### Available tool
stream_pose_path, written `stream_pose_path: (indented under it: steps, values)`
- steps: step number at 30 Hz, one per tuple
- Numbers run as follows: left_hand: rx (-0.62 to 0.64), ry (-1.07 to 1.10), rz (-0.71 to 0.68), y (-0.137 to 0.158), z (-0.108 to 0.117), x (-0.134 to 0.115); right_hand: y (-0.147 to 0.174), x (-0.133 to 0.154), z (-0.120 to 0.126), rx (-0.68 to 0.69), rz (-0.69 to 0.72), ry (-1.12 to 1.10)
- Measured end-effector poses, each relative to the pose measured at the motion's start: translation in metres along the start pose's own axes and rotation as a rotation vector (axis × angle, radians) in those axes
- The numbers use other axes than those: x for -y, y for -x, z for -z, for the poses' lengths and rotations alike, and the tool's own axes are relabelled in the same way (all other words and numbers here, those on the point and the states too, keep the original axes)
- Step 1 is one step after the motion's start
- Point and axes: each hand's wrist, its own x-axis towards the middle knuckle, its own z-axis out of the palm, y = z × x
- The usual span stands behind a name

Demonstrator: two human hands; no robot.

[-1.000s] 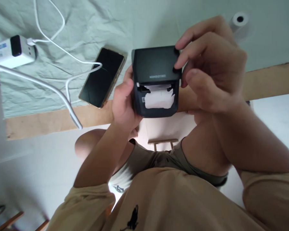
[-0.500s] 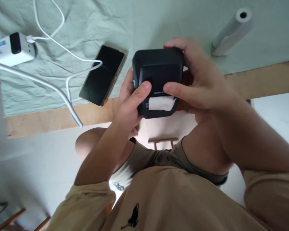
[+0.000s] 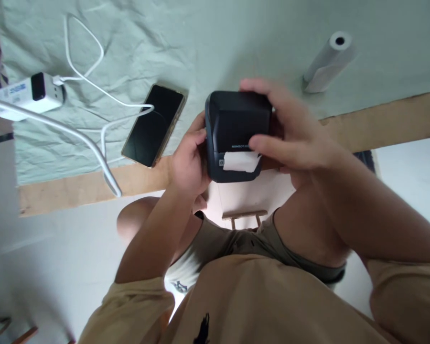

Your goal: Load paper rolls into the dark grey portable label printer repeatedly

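Note:
A black label printer (image 3: 238, 122) is held up in front of the table's near edge, between both hands. A white strip of label paper (image 3: 241, 161) sticks out of its slot on the near part. My left hand (image 3: 190, 160) is closed around the printer's left side, its thumb on the side edge and its fingers mostly hidden behind. My right hand (image 3: 294, 129) grips the right side, with the thumb on the top face near the printed lettering and a finger over the far right corner.
A smartphone (image 3: 154, 125) lies on the green cloth (image 3: 215, 43) left of the printer, a white cable (image 3: 109, 91) crossing it. Farther left is a white power bank (image 3: 30, 95) with the cable plugged in. A white paper roll (image 3: 327, 62) stands at right. The table's wooden edge (image 3: 93, 184) runs below.
My left thumb has slid off the printer's top face to its left side. The printer has turned slightly, and the whole view has shifted a little.

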Motion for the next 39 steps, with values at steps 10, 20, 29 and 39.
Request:
stream_pose_path:
  steps: [10, 20, 29, 39]
  values:
    - [-0.164, -0.022, 0.063, -0.003, -0.001, 0.001, -0.004, 0.019, -0.006, -0.198, -0.008, 0.198]
    - [0.046, -0.029, 0.141, 0.001, 0.001, 0.0, -0.012, 0.03, 0.002, -0.583, 0.077, 0.387]
    - [0.055, -0.138, 0.139, 0.002, 0.002, -0.002, -0.016, 0.027, 0.0, -0.011, -0.112, 0.806]
    - [-0.023, -0.02, 0.04, 0.002, 0.0, 0.0, -0.011, 0.028, 0.027, -0.315, -0.032, 0.435]
